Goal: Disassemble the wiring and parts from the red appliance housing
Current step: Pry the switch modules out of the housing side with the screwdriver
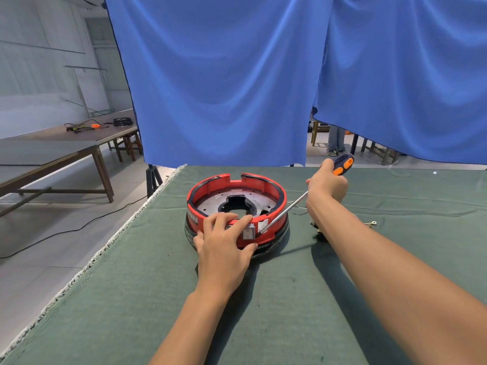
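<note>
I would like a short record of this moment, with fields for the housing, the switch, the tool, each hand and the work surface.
housing: red appliance housing, round, open on top, grey metal plate inside
switch: white rocker switch on the near wall
tool: screwdriver, orange and dark handle, tip at the housing wall right of the switch
left hand: left hand grips the near rim, steadying the housing
right hand: right hand grips the screwdriver
surface: green cloth on the table

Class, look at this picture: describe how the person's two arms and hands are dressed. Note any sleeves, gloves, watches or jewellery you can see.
Both forearms are bare: no sleeve shows on either arm up to the picture's edge. The left hand and the right hand wear no gloves. No watch, bracelet or ring is visible on the wrists or fingers that show.
</note>
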